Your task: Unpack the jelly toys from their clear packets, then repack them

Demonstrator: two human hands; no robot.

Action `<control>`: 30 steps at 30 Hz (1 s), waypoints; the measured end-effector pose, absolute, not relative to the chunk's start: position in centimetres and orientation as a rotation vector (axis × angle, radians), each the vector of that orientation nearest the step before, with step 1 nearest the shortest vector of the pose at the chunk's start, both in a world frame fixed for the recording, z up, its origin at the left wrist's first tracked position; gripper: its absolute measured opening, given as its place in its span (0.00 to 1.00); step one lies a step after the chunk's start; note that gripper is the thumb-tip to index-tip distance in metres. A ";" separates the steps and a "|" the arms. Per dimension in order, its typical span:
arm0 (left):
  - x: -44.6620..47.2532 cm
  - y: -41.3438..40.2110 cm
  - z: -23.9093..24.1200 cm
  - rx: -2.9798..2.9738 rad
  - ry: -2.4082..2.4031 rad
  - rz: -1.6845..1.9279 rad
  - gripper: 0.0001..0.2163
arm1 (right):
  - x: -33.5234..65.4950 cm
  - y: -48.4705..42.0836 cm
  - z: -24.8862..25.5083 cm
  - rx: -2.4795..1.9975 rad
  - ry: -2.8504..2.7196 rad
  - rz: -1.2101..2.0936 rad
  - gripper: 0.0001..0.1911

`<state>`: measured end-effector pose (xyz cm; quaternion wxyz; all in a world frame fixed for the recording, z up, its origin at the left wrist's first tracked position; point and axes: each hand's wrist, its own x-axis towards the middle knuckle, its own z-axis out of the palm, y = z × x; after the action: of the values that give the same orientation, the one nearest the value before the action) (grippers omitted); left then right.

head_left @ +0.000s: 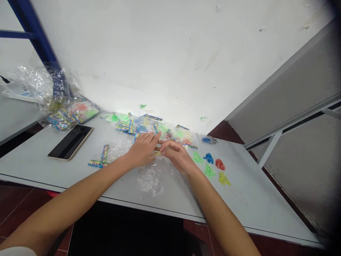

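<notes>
My left hand [142,149] and my right hand [177,154] meet over the middle of a grey table [253,202]. Both pinch a small yellowish toy piece [157,153] together with a clear plastic bag [150,176] that lies crumpled under them. Just behind my hands lies a heap of small packets [149,126] with colourful header cards and green, blue and red contents. To the right of my right hand several loose jelly toys lie on the table: green [197,157], blue [209,158], red [220,164] and yellow [223,179].
A phone [71,142] lies face up at the left. Behind it sits a large clear bag of filled packets [68,113] against a blue metal post [34,35]. Loose header cards [99,160] lie left of my hands. A white wall stands behind; a grey frame [269,145] at right.
</notes>
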<state>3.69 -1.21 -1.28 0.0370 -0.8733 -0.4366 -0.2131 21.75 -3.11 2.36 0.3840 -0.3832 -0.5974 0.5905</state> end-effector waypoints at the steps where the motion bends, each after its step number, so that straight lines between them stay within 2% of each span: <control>1: 3.6 -1.2 -1.3 -2.668 -1.334 -0.647 0.34 | 21.7 -3.2 2.4 -0.989 -1.537 1.490 0.01; 5: 3.6 -1.1 -1.3 -2.625 -1.327 -0.641 0.31 | 21.7 -3.1 2.3 -0.994 -1.561 1.480 0.01; 12: 3.8 -1.2 -0.7 -2.593 -1.378 -0.588 0.29 | 21.6 -3.0 2.4 -0.923 -1.369 1.598 0.07; 22: 3.6 -0.8 -1.2 -2.582 -1.397 -0.586 0.29 | 21.5 -2.5 1.8 -1.054 -1.369 1.395 0.08; 30: 3.6 -0.5 -1.5 -2.539 -1.447 -0.580 0.25 | 22.2 -1.6 1.7 -1.228 -1.267 1.122 0.13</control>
<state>3.58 -0.54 -1.50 0.0812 -0.8493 -0.4841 -0.1941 22.16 -1.61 1.69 0.5015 -0.5081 -0.5242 0.4643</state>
